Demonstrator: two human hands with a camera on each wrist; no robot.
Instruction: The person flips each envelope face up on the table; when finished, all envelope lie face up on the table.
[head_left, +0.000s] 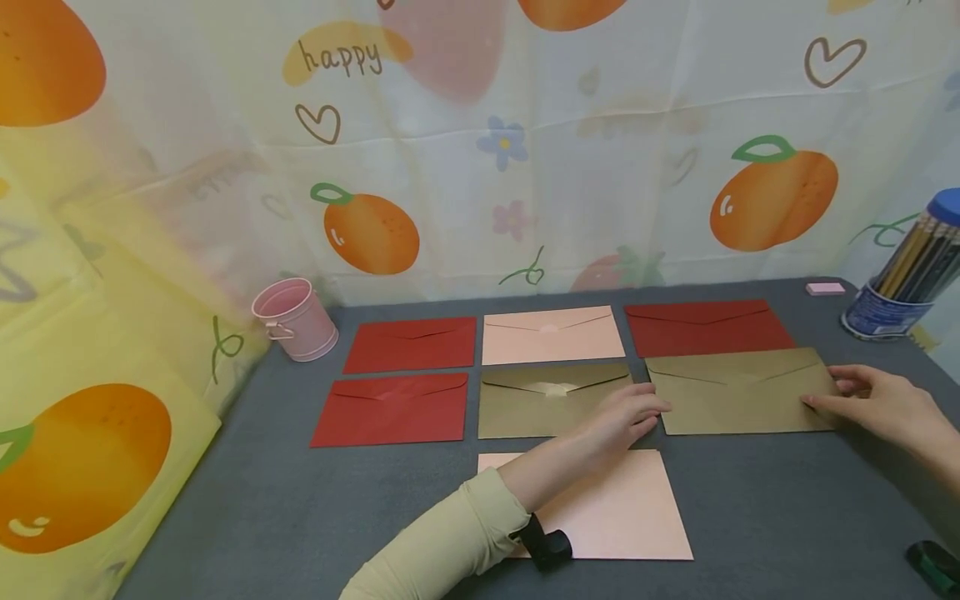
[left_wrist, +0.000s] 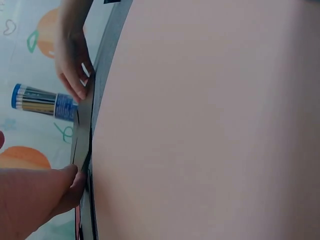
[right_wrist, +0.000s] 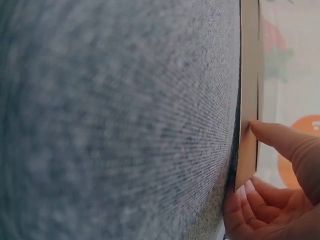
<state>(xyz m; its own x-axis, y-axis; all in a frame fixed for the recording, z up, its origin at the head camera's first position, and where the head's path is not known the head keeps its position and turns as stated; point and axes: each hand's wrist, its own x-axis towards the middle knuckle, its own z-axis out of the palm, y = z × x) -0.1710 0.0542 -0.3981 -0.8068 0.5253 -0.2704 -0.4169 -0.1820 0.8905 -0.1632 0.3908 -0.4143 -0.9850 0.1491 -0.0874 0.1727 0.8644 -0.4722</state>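
Note:
My right hand (head_left: 885, 404) pinches the right edge of a gold envelope (head_left: 738, 392), thumb (right_wrist: 272, 132) on its face and the other fingers (right_wrist: 250, 205) behind the edge. My left hand (head_left: 618, 417) holds the left edge of the same envelope at its fingertips. The envelope's top edge overlaps the bottom of a red envelope (head_left: 708, 327). Under my left forearm lies a pink envelope (head_left: 630, 517), partly hidden. Another gold envelope (head_left: 525, 417) lies flat left of my left hand, its right part covered by it.
Left of these lie two red envelopes (head_left: 412, 343), one above the other, and a pink envelope (head_left: 551, 335). A pink bucket (head_left: 296, 321) stands at the back left, a blue pencil tub (head_left: 892, 310) at the back right beside a pink eraser (head_left: 825, 288). A printed curtain (head_left: 450, 167) hangs behind.

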